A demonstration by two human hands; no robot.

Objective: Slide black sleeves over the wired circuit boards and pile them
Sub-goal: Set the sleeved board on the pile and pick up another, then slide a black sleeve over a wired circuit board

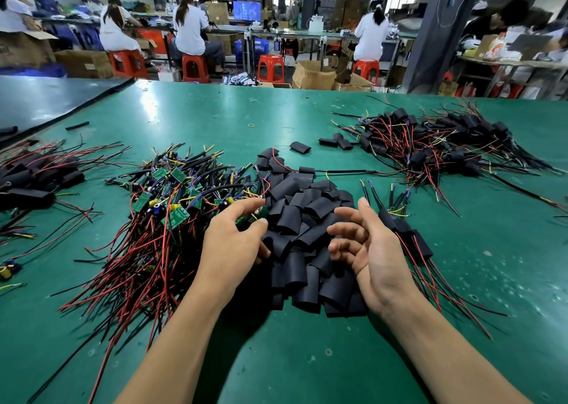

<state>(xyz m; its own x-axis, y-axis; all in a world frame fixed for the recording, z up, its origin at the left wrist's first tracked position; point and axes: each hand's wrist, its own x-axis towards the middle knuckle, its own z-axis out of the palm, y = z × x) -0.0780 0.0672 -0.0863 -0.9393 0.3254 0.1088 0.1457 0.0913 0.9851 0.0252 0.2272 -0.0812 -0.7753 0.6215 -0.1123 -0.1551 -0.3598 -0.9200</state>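
A heap of loose black sleeves (307,219) lies in the middle of the green table (307,357). Left of it is a tangle of bare green wired circuit boards (172,200) with red and black leads. My left hand (233,243) is at the right edge of that tangle, thumb and fingers closing round a green wired circuit board (247,220) that is mostly hidden under the hand. My right hand (365,250) hovers over the sleeves, palm turned inward, fingers loosely curled and holding nothing. A few sleeved boards (408,234) lie just right of it.
A large pile of sleeved boards (436,145) sits at the back right, another (33,179) at the far left. Stray sleeves (299,147) lie behind the heap. Several people sit on red stools at benches beyond the table's far edge.
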